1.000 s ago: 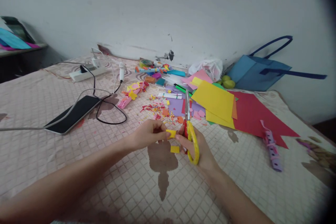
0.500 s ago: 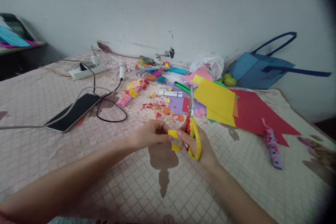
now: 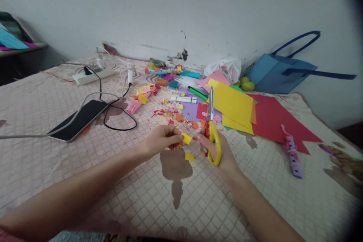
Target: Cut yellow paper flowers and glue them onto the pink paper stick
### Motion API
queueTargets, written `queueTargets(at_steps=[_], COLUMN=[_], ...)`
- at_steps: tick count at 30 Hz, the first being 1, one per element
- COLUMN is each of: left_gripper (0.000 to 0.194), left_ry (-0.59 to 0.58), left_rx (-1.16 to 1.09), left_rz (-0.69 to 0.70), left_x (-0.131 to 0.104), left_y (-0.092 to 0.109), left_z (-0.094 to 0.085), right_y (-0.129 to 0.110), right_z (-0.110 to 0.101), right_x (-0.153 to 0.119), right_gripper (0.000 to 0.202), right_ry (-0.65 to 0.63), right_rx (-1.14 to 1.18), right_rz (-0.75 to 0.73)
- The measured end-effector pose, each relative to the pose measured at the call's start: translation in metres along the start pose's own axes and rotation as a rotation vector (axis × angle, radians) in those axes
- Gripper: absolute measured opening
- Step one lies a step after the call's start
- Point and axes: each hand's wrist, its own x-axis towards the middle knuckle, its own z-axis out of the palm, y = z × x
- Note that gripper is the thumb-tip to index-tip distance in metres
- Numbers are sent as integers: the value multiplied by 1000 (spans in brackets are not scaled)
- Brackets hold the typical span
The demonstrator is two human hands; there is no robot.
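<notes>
A pale cloth (image 3: 136, 193) with a diamond grid and brown patches covers the broad surface, and a small yellow piece (image 3: 189, 157) lies on it just below the centre of the frame. At left lie a white power strip (image 3: 95, 77) and a black tablet-like device (image 3: 79, 120); around the centre, a pink flower-trimmed roll (image 3: 141, 99) and paper scraps (image 3: 171, 115). Right of centre spread overlapping yellow sheets (image 3: 234, 104) and a red sheet (image 3: 272, 119), with a blue bag (image 3: 279, 73) behind and a purple roll (image 3: 293, 157) nearer the right edge.
</notes>
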Motion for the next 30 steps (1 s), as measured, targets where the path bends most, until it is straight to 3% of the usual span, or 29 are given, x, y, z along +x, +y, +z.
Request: queueTargets(at_steps=[8,13,21,26,30], left_gripper=[24,27,24,21,21], left_ry=[-59,-30,-76,-10,-28], left_rx=[66,32,31,-7,22], left_rz=[12,10,-7,-7,17], left_x=[-1,-1,-1,0,0], left_y=[-2,-3,-7,-7,-6], left_z=[3,5,3,5,6], right_y=[3,4,2,4,6], right_z=[4,6,5,3,3], right_x=[-2,-4,-3,-2,-3], right_gripper=[28,26,29,26,23], right_ry=[-143,-114,-67,-111,-133], right_rx=[-31,-44,-20,-2,-50], right_rz=[54,55,44,30,33])
